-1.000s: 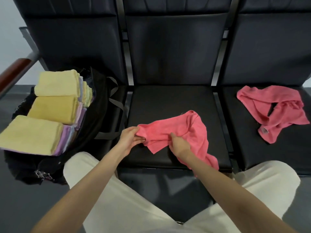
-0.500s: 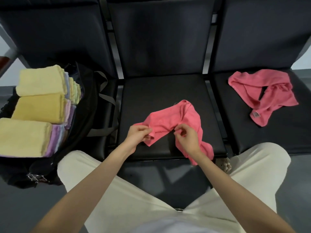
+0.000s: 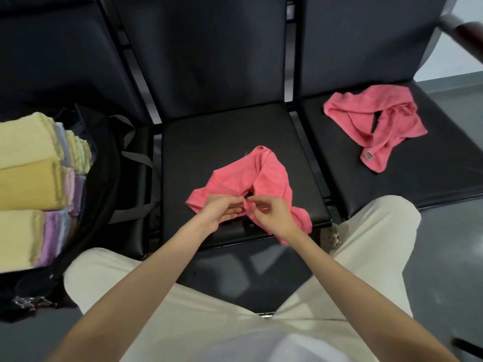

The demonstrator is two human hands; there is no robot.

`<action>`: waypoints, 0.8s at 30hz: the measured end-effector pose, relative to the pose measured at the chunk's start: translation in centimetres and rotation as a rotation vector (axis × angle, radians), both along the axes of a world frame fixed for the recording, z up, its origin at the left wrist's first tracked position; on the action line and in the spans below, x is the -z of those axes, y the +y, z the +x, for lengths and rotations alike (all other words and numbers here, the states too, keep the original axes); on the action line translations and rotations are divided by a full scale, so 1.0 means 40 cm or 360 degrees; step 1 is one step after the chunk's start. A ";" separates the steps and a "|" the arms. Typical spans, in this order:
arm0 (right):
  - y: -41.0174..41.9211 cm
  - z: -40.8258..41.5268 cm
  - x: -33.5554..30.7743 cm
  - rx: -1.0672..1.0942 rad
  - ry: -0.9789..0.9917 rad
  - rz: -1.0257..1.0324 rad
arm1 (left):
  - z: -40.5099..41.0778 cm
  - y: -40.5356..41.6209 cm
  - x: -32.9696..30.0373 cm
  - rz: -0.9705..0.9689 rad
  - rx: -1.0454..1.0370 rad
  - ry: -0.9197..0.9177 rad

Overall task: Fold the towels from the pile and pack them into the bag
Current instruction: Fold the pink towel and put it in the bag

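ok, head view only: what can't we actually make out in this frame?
- Bag: interior depth and lower layers hidden by the folded towels; its left part is cut off by the frame edge.
- Towel count in the bag: stacked edges too blurred to count.
- Pink towel in both hands: the pinched corners are covered by the left hand and right hand; its near end hangs off the seat edge.
- Second pink towel: label too small to read.

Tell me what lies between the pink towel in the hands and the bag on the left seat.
Nothing visible does. The pink towel, pinched by the left hand and right hand, sits on the middle seat; only bare seat and a bag strap lie before the open bag, already well filled with folded towels.
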State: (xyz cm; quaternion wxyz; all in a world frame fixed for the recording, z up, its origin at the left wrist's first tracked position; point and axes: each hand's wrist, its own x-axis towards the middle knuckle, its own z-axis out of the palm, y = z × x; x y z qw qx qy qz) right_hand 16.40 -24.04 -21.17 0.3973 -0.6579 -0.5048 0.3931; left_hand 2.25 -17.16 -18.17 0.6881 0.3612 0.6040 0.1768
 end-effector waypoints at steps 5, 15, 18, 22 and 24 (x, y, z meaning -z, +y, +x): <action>0.011 -0.002 -0.007 0.0042 0.0064 -0.0027 | -0.003 0.016 0.006 -0.0032 0.0136 -0.0029; 0.014 0.018 -0.007 0.0318 0.0183 -0.0045 | -0.001 0.164 0.025 0.0545 0.0085 0.0466; 0.004 0.038 -0.008 0.0380 0.0119 -0.0041 | 0.032 0.252 0.036 0.0778 0.0288 0.0713; -0.009 0.077 0.003 0.0507 0.0244 -0.0118 | 0.109 0.337 0.081 0.0933 0.0567 0.0928; -0.019 0.093 0.005 0.0557 0.0380 -0.0102 | 0.144 0.364 0.110 0.0945 0.0654 0.0983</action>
